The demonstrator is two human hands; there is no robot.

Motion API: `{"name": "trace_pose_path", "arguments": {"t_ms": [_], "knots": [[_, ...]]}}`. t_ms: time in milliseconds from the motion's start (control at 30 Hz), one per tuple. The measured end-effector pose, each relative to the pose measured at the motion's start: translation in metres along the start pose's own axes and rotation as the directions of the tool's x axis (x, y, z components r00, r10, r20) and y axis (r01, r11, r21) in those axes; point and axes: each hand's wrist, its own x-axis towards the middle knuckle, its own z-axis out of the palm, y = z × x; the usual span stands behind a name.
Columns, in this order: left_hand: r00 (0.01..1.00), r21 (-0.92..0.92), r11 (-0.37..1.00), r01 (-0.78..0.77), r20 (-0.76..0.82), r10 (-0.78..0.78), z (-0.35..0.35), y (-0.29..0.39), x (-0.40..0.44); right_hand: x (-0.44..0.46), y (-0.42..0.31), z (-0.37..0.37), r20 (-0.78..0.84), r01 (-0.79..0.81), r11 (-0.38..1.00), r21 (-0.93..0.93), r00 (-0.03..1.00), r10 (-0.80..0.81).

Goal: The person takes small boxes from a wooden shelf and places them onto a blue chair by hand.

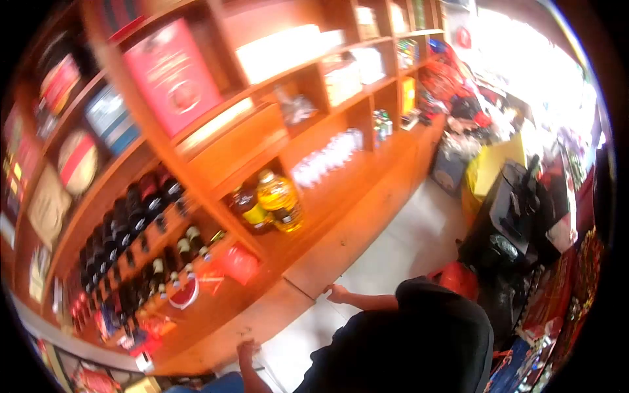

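My left hand point(247, 352) is low in front of the wooden cabinet's drawer fronts point(216, 340), near a small dark handle. Its fingers look loosely bent and apart, with nothing visible in them. Farther right, my right hand point(337, 293) hovers by the lower edge of the cabinet front, over the pale tile floor point(383, 252). Those fingers are slightly curled and apart, and nothing shows in them. Whether either hand touches the cabinet, I cannot tell, as the picture is blurred. My black shirt point(406, 340) fills the bottom.
Oil bottles point(278, 200) stand on the counter, beside rows of wine bottles point(131, 216). Above them, a red box point(172, 75) occupies a shelf. Bags and a black box point(501, 203) crowd the right side. A red bowl point(185, 295) is near the counter's edge.
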Motion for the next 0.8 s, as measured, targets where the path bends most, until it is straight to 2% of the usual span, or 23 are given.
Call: {"name": "trace_pose_path", "arguments": {"t_ms": [33,67,100,133,200,267,333,367,400,467,567,600,667,700,733,800], "knots": [[0.892,-0.010,0.923,-0.385,0.253,0.374,0.035,0.022,0.043,0.005,0.040,-0.009,0.010,-0.043,0.998,0.049,0.999,0.042],[0.983,-0.232,0.959,-0.163,0.042,0.177,0.102,0.105,0.021,0.007,0.064,-0.009,0.018,-0.085,0.991,0.106,0.996,0.084],[0.969,-0.020,0.970,-0.244,0.037,0.245,0.177,0.160,0.017,0.000,0.065,-0.033,0.044,-0.177,0.957,0.231,0.984,0.171],[0.945,0.183,0.927,-0.327,0.057,0.322,0.246,0.186,0.020,-0.003,0.073,-0.061,0.004,-0.190,0.941,0.279,0.980,0.196],[0.897,0.143,0.932,-0.333,0.354,0.266,0.342,0.181,0.048,-0.023,0.082,-0.108,0.067,-0.412,0.858,0.307,0.909,0.412],[0.859,0.340,0.886,-0.314,0.500,0.112,0.429,0.182,0.031,-0.032,0.101,-0.143,0.017,-0.453,0.807,0.379,0.875,0.484],[0.750,0.559,0.551,-0.620,0.629,0.205,0.458,0.182,0.023,-0.037,0.131,-0.161,-0.084,-0.459,0.772,0.440,0.835,0.544],[0.718,0.590,0.447,-0.672,0.667,0.200,0.471,0.180,0.024,-0.048,0.141,-0.175,-0.101,-0.460,0.742,0.487,0.815,0.571],[0.711,0.612,0.404,-0.680,0.685,0.159,0.480,0.178,0.031,-0.057,0.146,-0.186,-0.107,-0.461,0.713,0.529,0.796,0.595],[0.777,0.681,0.471,-0.561,0.629,0.016,0.484,0.163,0.053,-0.074,0.163,-0.207,-0.097,-0.488,0.631,0.603,0.740,0.665],[0.865,0.735,0.623,-0.267,0.468,-0.181,0.479,0.138,0.094,-0.080,0.188,-0.231,-0.161,-0.505,0.569,0.649,0.640,0.751],[0.877,0.729,0.659,-0.185,0.425,-0.224,0.477,0.133,0.106,-0.076,0.199,-0.238,-0.159,-0.520,0.571,0.635,0.635,0.756],[0.894,0.691,0.721,-0.049,0.352,-0.276,0.472,0.126,0.127,-0.049,0.209,-0.261,-0.265,-0.433,0.644,0.631,0.660,0.703],[0.899,0.658,0.752,0.014,0.320,-0.298,0.468,0.123,0.137,-0.035,0.210,-0.277,-0.300,-0.386,0.710,0.589,0.712,0.635],[0.902,0.619,0.782,0.069,0.296,-0.314,0.464,0.119,0.147,-0.008,0.227,-0.286,-0.268,-0.371,0.720,0.586,0.750,0.605],[0.898,0.515,0.844,0.149,0.286,-0.333,0.467,0.113,0.171,0.033,0.197,-0.352,-0.085,-0.425,0.745,0.514,0.839,0.537]]}}
